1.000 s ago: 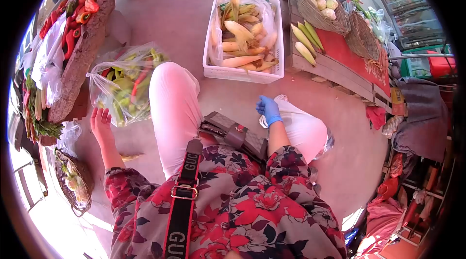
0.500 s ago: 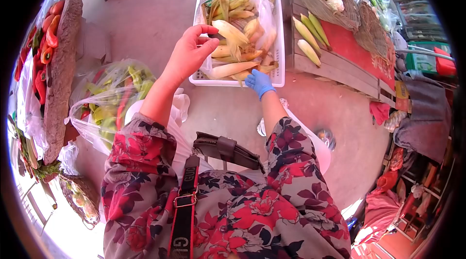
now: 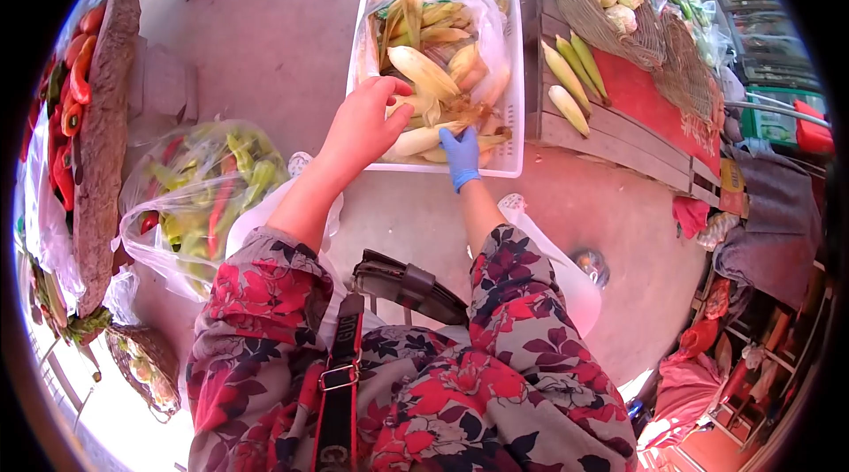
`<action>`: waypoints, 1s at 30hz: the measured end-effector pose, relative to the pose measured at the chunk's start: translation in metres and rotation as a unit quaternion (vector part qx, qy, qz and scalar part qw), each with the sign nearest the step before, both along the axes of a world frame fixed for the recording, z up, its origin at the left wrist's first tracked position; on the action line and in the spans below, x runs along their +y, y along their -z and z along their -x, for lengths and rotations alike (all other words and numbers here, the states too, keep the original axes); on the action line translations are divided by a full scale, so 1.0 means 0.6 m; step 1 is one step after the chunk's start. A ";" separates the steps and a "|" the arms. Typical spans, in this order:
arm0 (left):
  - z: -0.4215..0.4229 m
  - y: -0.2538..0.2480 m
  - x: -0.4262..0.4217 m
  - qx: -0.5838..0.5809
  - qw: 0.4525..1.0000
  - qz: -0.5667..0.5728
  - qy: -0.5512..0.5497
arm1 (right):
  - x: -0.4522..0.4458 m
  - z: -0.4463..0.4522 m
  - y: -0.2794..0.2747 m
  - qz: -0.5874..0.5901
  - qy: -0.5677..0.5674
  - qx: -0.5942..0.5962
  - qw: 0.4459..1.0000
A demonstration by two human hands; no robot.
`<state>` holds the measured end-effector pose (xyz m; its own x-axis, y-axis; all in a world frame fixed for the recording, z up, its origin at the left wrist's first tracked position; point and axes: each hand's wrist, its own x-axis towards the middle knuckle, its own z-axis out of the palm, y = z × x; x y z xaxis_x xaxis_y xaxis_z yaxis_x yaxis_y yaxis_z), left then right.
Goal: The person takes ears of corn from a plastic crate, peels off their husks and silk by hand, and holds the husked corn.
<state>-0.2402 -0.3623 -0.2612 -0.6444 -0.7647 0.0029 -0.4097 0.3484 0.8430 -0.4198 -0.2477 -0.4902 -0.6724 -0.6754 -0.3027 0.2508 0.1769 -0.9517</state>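
A white plastic crate (image 3: 519, 74) on the floor in front of me holds several ears of corn in pale and browning husks, with clear plastic bagging around them. My right hand (image 3: 462, 159), in a blue glove, closes on the husk end of an ear of corn (image 3: 423, 140) near the crate's front side. Bare, my left hand (image 3: 367, 125) hovers over the crate's left side with thumb and fingers apart, holding nothing visible. Just beyond its fingertips lies a pale husked ear (image 3: 423, 72).
Left of me stands a clear bag of green and red peppers (image 3: 212, 189). Red peppers (image 3: 81, 70) lie behind a rough ledge (image 3: 106, 145). On the right, a wooden platform (image 3: 610, 132) bears several ears of corn (image 3: 566, 74) and a wicker basket (image 3: 610, 30) of pale round vegetables.
My left hand has come lower and nearer the corn. My gloved right hand has shifted slightly left, its fingers now pointing up around the husk end of an ear. The view has shifted slightly.
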 end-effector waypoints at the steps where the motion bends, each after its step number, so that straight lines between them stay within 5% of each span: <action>1: 0.000 -0.001 0.003 -0.006 1.000 -0.009 0.011 | 0.008 -0.009 -0.045 0.028 -0.029 0.026 0.999; 6: 0.023 0.010 0.051 0.072 0.992 0.031 0.100 | 0.046 -0.017 -0.305 0.066 -0.143 0.031 0.987; 10: 0.062 0.002 0.093 0.073 0.964 -0.184 0.179 | 0.079 -0.008 -0.402 0.095 -0.123 -0.014 0.988; 11: 0.071 0.003 0.099 0.084 0.968 -0.146 0.185 | 0.084 -0.004 -0.421 0.090 -0.111 -0.009 0.990; 15: 0.104 -0.006 0.125 0.132 0.969 -0.125 0.167 | 0.097 0.021 -0.447 0.086 -0.076 -0.036 0.993; 20: 0.131 0.000 0.117 0.171 0.967 -0.144 0.122 | 0.076 0.049 -0.427 0.029 -0.061 0.150 0.986; 23: 0.152 0.001 0.101 0.255 0.931 -0.254 0.058 | 0.064 0.050 -0.432 0.014 -0.057 0.269 0.961; 30: 0.167 0.007 0.087 0.238 0.957 -0.150 0.077 | 0.063 0.048 -0.442 0.032 -0.084 0.388 0.917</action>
